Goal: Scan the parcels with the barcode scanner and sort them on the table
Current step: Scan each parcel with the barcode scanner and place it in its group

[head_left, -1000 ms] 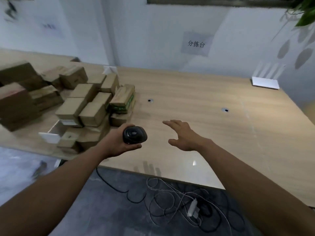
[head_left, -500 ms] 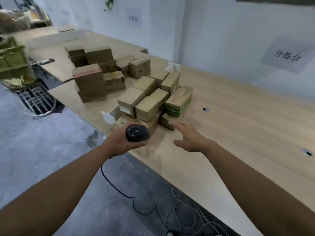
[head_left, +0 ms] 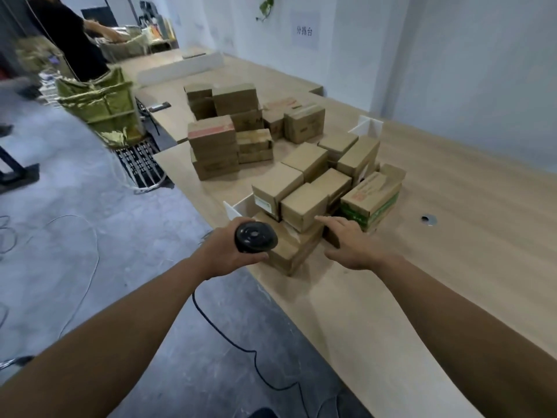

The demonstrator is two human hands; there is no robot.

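Left hand [head_left: 224, 251] is wrapped round the handle of the black scanner [head_left: 255, 237], whose cord [head_left: 241, 351] trails down toward 6 o'clock; the scanner's head hangs just over the near corner of the closest pile. Right hand [head_left: 355, 247] has its fingers straight and loosely spread, forefinger reaching toward 11 o'clock, its tip at or almost on a small brown box [head_left: 303, 208] in that pile; I cannot tell if it touches. Judging from this, the work looks barely begun: the near heap of parcels [head_left: 325, 182] sits jumbled at 12 o'clock with no box lifted clear, and nothing lies on the bare worktop [head_left: 452, 206] out at 2 o'clock. Whether the tidier stacks [head_left: 229, 131] farther off at 11 o'clock are already scanned cannot be told. Barcodes are unreadable, the scanner's window faces away, and a person [head_left: 69, 37] at 10 o'clock is blurred.
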